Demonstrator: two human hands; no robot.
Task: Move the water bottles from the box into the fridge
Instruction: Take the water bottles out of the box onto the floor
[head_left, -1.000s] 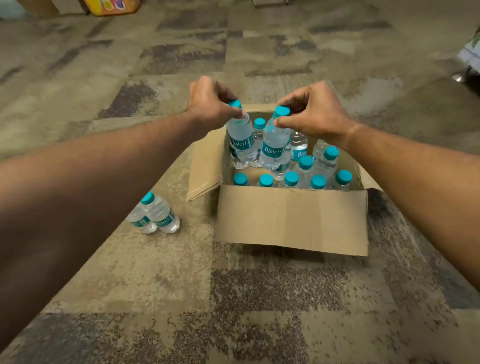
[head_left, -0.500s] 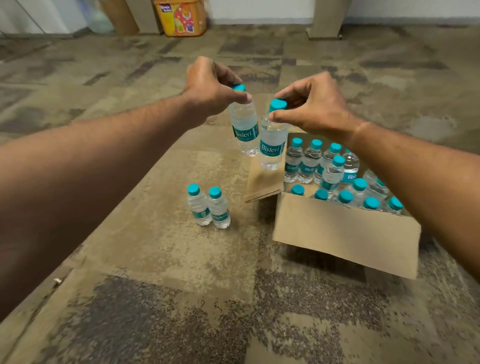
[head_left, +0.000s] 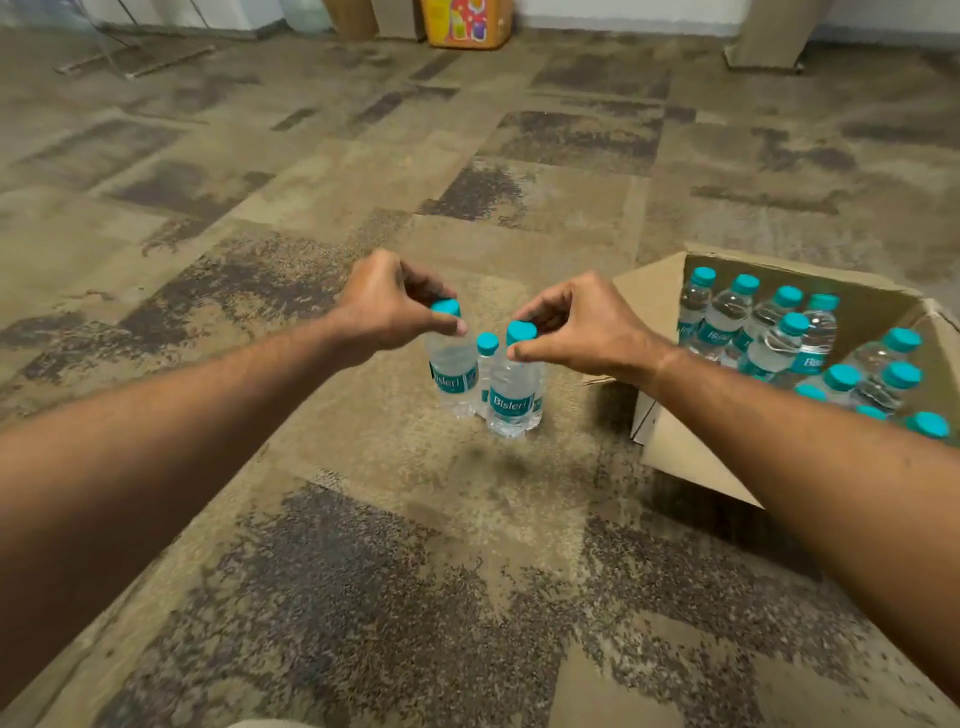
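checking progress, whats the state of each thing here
left hand: pinches the left bottle's cap
right hand: pinches the right bottle's cap
left bottle: upright, capped
right bottle: upright, capped
cardboard box: open, bottles inside
bottles in box: capped

Person, two forearms entering from 8 and 4 o'clock: both bare, no sleeves visible. Left hand (head_left: 382, 306) and right hand (head_left: 582, 325): bare, ungloved.

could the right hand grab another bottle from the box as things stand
Probably not yet: the right hand already pinches a bottle by its cap. The box beside it is open, so the way is otherwise free.
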